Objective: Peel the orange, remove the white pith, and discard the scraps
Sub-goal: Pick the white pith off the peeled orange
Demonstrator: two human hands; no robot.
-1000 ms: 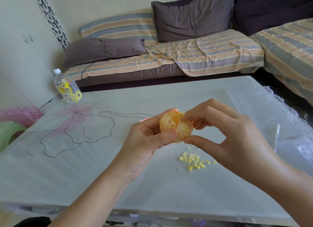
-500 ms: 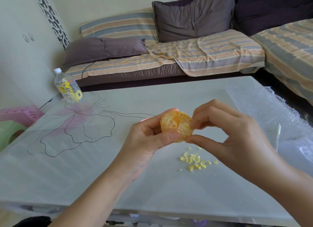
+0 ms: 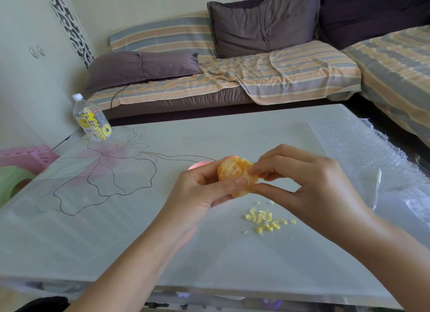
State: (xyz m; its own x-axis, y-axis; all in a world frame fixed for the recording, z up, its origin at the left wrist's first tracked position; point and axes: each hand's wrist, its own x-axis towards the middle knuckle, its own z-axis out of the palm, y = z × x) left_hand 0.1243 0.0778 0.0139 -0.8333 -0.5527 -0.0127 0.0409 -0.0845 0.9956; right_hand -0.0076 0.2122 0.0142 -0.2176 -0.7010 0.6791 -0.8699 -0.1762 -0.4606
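Two sofas (image 3: 290, 78): set at a right angle behind and to the right of the table, both under covers striped orange, grey and cream; dark cushions (image 3: 263, 23) lie and lean on the far one.
Table (image 3: 232, 130): pale and glossy, with a flower (image 3: 104, 172) drawn in thin dark lines and tinted pink on its left half.
Bubble wrap (image 3: 353, 144): a clear sheet spread over the table's right end, reaching its far edge.
Stools (image 3: 25, 156): one pink, one green, low on the floor past the table's left edge.
Left hand (image 3: 197, 193): raised over the middle of the table, fingers curled round the back of the orange, thumb laid across its front.
Right hand (image 3: 314, 183): close against the left one, thumb and forefinger pinching at the right side of the orange; the other fingers are bent in behind. Whether the pinch has pith or flesh cannot be told.
Bottle (image 3: 92, 119): clear plastic, white cap, yellow label, upright at the far left corner of the table.
Orange (image 3: 235, 172): peeled, with pale patches on its surface, held between both hands above the table, apart from the tabletop.
Scraps (image 3: 265, 221): a small loose heap of yellow-white bits on the table, just below and to the right of the orange, under the right hand.
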